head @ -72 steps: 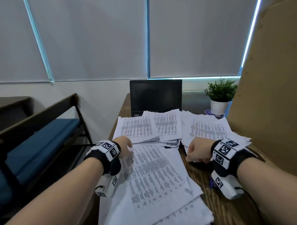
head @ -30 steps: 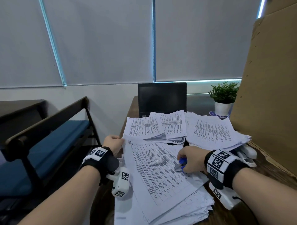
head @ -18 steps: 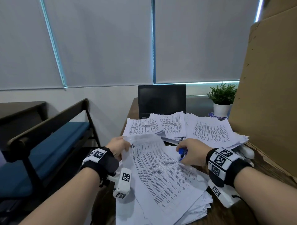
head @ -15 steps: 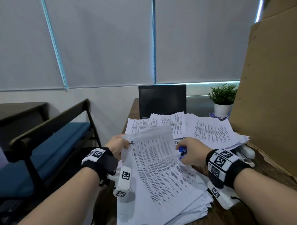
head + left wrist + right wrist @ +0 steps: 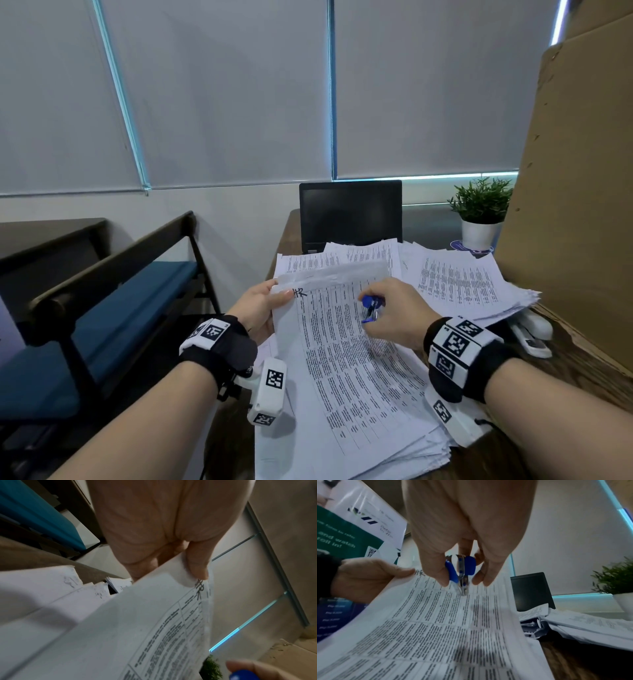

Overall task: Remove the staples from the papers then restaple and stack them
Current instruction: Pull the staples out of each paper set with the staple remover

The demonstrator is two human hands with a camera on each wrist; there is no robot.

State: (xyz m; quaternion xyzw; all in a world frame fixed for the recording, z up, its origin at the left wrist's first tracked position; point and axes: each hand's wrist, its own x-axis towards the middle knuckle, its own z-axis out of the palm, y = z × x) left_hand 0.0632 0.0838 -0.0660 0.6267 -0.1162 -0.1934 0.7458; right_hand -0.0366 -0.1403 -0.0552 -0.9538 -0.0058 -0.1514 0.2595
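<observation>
At the centre of the head view, my left hand (image 5: 261,310) pinches the upper left corner of a printed set of papers (image 5: 346,346), thumb on top beside a handwritten mark, and tilts that corner up off the larger pile of papers (image 5: 404,455) on the wooden surface (image 5: 582,377). Just right of it, my right hand (image 5: 394,315) is closed round a small blue staple remover (image 5: 371,308), whose metal claws point down at the page, near it but apart from it as far as the right wrist view shows. I judge that I am at the staple-pulling step, with restapling and stacking not yet begun for this set. The next move, I think, calls for steering the claws to the pinched corner and sliding them under the staple while my left hand keeps the sheets taut. I cannot make out the staple itself: my thumb covers the corner and the print there is blurred. More stacks of papers (image 5: 459,284) lie toward the upper right, and a white stapler (image 5: 532,330) pokes out half hidden beneath them at the right edge. Behind them stand a dark laptop (image 5: 349,212) and a potted plant (image 5: 479,209).
</observation>
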